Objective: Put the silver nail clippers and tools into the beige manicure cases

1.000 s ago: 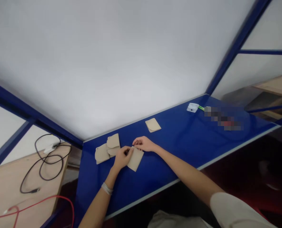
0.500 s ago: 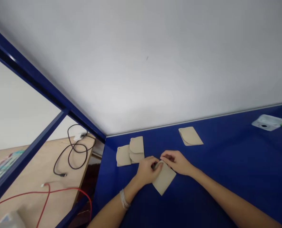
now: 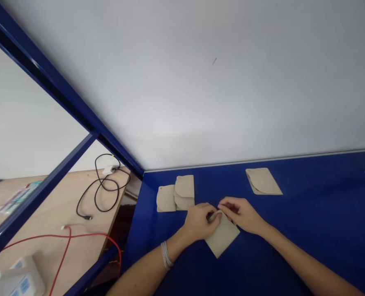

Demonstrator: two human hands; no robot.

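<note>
My left hand (image 3: 200,222) is closed on a flat beige pouch (image 3: 223,236), its thumb lying over the top edge. The pouch is tilted, with one corner pointing towards me. At its upper corner, the fingers of my right hand (image 3: 239,213) are pinched together on the edge; the exact grip there is partly hidden. Just beyond my left hand lie two similar pouches, a left one (image 3: 166,198) with a small dot near its corner and a right one (image 3: 184,187) overlapping it. Further right, another folded beige pouch (image 3: 265,181) rests with its curved flap slightly raised.
The blue tabletop (image 3: 317,213) meets a pale wall (image 3: 182,82) at the back. A blue frame bar (image 3: 47,181) crosses the left side. Beyond it, a wooden table (image 3: 56,205) carries a black cable (image 3: 100,193), a red cable (image 3: 86,235) and a white bottle-like container (image 3: 22,279).
The view has swung left, so everything sits further right in the picture. Both hands stay at the same pouch, with only slight finger movement.
</note>
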